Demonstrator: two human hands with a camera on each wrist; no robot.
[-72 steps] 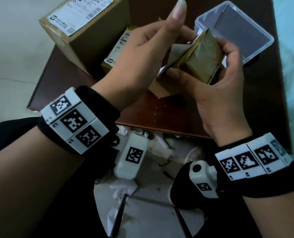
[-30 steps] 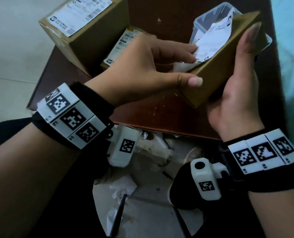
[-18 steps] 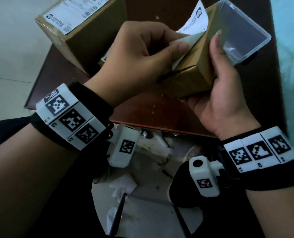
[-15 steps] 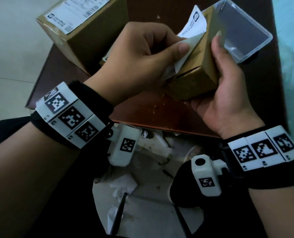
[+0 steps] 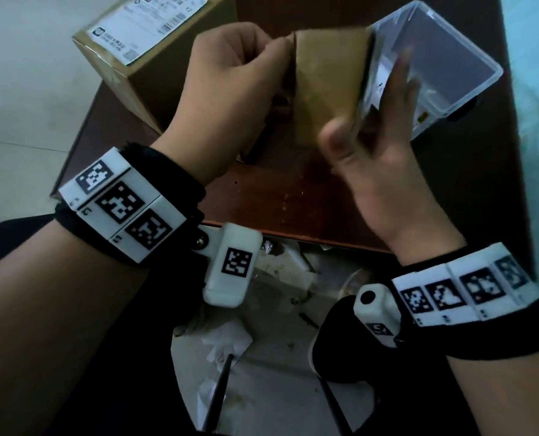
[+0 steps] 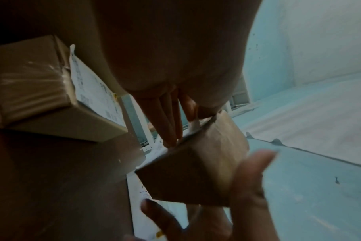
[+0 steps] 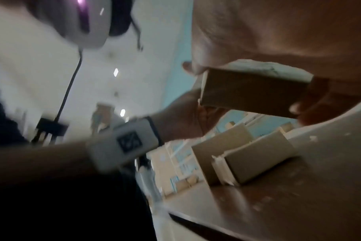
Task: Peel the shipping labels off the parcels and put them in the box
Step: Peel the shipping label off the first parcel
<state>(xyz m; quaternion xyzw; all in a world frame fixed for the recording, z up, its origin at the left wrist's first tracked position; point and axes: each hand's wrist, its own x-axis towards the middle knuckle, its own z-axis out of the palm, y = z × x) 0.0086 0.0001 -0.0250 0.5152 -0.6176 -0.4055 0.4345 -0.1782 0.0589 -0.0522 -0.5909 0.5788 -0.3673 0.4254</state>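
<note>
A small brown parcel [image 5: 327, 80] is held up over the table between both hands. My left hand [image 5: 277, 58] curls at its left edge; in the left wrist view its fingertips [image 6: 171, 130] pinch a white strip of the shipping label [image 6: 195, 124] at the parcel's [image 6: 196, 171] top edge. My right hand [image 5: 365, 121], blurred, grips the parcel with the thumb on the near face and the fingers over the label [image 5: 375, 86] on the right side. The clear plastic box [image 5: 444, 58] stands open just behind.
A large parcel [image 5: 148, 58] with a full label [image 5: 145, 23] stands at the table's back left. Another small parcel [image 7: 258, 156] lies on the brown table [image 5: 293, 199]. Paper scraps [image 5: 224, 344] lie on the floor below the near edge.
The small parcel has been turned so its plain face looks at me. The peeled white flap seen upright earlier now lies round the right side under my right fingers.
</note>
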